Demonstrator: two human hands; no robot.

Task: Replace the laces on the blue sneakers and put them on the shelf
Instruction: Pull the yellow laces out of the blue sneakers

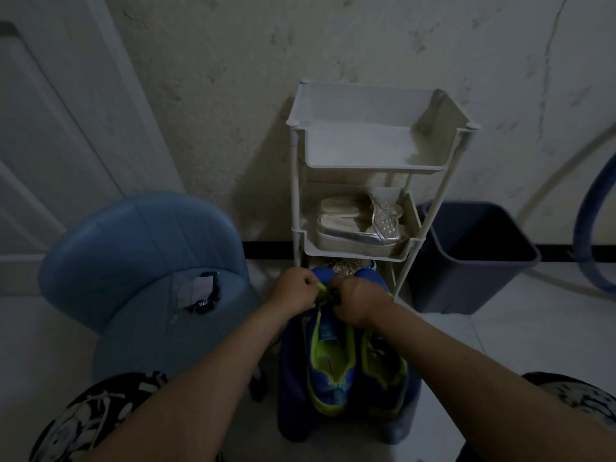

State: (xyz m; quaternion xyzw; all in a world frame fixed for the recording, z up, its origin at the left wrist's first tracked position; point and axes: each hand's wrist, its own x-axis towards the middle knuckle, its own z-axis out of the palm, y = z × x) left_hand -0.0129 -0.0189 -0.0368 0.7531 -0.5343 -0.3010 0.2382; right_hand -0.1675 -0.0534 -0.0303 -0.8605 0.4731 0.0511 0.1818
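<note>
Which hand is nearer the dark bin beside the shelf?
Right. Both hands grip the blue sneakers; the right hand is on the side toward the bin, the left hand on the far side.

This looks like a dim corner of a home, by an entrance. A white panelled door (pixel 50 128) stands at the left beside a scuffed, stained plaster wall (pixel 233 78). Against that wall stands a small white plastic shelf (pixel 366 168) of three tiers, with silver platform sandals (pixel 360 225) on the middle one. A blue padded chair (pixel 140 248), a dark plastic bin (pixel 443 288), a pale tiled floor (pixel 516 328) and black skirting (pixel 266 250) complete the domestic setting.
</note>
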